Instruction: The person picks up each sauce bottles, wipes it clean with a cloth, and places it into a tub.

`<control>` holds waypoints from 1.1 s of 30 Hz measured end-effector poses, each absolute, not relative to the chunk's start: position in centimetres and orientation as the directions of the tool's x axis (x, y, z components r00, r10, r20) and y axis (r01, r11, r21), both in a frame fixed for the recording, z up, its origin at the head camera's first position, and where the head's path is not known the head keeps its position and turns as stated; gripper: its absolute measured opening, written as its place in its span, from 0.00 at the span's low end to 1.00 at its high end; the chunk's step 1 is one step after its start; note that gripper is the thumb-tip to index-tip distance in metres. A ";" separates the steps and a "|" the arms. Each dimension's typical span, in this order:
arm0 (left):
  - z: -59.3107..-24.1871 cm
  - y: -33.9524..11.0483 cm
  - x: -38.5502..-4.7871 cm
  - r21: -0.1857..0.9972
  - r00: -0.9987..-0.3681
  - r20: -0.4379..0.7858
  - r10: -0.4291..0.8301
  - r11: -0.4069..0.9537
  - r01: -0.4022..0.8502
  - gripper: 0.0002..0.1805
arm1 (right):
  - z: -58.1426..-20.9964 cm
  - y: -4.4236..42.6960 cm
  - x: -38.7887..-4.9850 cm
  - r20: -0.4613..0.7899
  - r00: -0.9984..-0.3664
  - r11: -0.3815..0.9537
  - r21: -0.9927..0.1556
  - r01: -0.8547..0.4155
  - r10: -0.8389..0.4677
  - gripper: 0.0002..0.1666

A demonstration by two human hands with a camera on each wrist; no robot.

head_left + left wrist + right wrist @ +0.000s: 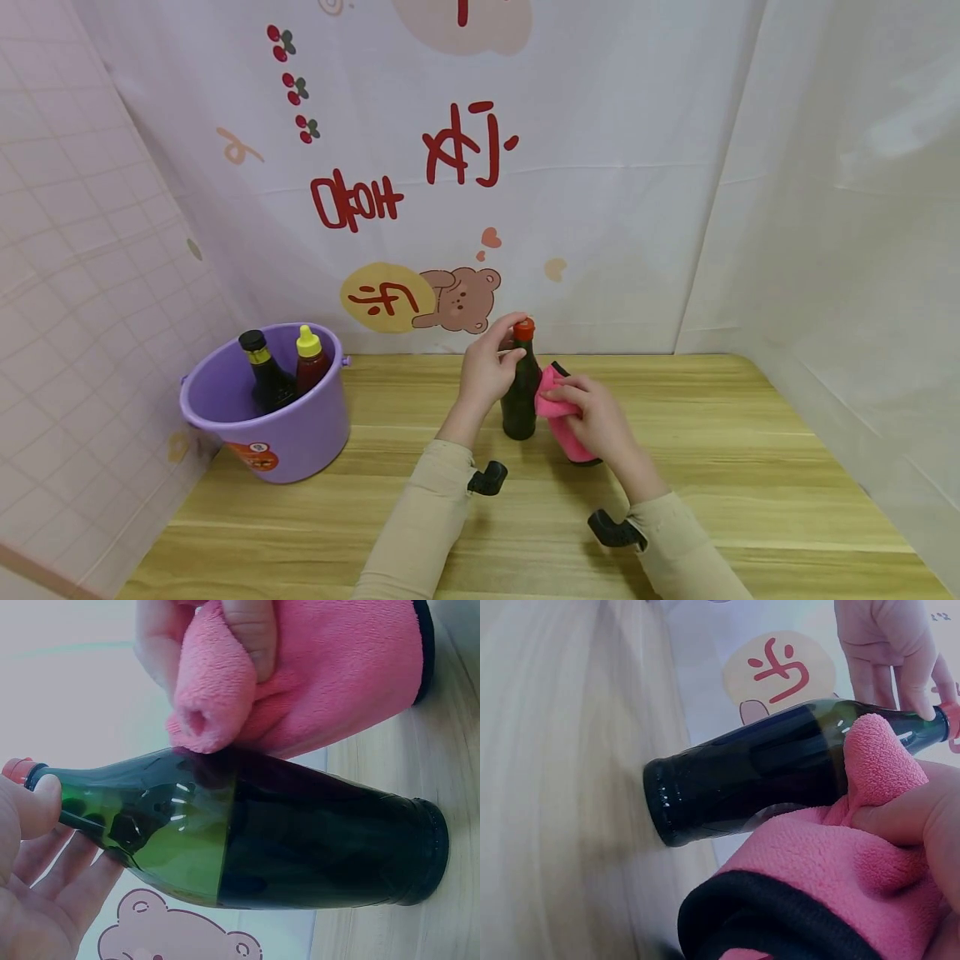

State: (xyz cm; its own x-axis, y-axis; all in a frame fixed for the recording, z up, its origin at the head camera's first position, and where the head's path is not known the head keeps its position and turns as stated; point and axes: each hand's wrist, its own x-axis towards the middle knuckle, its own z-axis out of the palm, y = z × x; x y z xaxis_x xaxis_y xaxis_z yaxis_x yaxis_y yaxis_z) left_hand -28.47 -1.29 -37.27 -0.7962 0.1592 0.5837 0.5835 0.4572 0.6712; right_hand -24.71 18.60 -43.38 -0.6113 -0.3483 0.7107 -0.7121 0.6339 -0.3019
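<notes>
A dark green glass bottle (519, 396) with a red cap (524, 328) stands on the table, partly filled with dark liquid as the left wrist view shows. My left hand (486, 367) grips its neck just under the cap, thumb on one side and fingers on the other. In my right hand (600, 417) is a bunched pink cloth (330, 675) with black edging. A fold of this cloth touches the right side of the bottle at the shoulder. The right wrist view shows the thumb pressing into the cloth (817, 855); the other fingers are mostly hidden.
On the left of the wooden table (712, 467) stands a purple bucket (307, 442). Inside it are a dark bottle with a black cap (272, 383) and a red squeeze bottle with a yellow top (312, 367). A printed white curtain (600, 208) hangs behind the table.
</notes>
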 end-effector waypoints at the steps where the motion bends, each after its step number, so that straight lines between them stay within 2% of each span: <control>1: -37.3 -1.3 -28.5 0.671 -0.796 0.584 0.160 0.457 0.584 0.30 | -43.5 18.6 -24.7 0.710 -0.611 0.635 -0.300 -0.711 -0.349 0.23; 9: -37.3 -1.4 -28.4 0.670 -0.793 0.589 0.157 0.454 0.587 0.30 | -44.5 18.6 -24.8 0.720 -0.594 0.647 -0.266 -0.714 -0.360 0.25; 18: -37.3 -1.4 -28.4 0.678 -0.797 0.584 0.157 0.445 0.585 0.30 | -45.7 18.6 -24.5 0.650 -0.644 0.665 -0.276 -0.694 -0.403 0.22; 26: -37.3 -1.4 -28.3 0.683 -0.800 0.579 0.156 0.443 0.580 0.30 | -46.7 18.3 -24.5 0.537 -0.720 0.730 -0.255 -0.634 -0.439 0.20; 33: -37.2 -1.4 -28.3 0.680 -0.803 0.577 0.153 0.454 0.575 0.30 | -47.1 17.8 -24.6 0.487 -0.751 0.772 -0.216 -0.598 -0.446 0.18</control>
State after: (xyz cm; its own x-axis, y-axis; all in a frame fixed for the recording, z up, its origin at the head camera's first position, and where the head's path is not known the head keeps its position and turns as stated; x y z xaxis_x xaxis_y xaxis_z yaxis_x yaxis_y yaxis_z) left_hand -28.32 -1.35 -37.21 -0.8027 0.1529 0.5765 0.5752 0.4541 0.6804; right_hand -24.62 17.81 -47.05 -0.7511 -0.4458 0.4870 -0.5982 0.7717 -0.2162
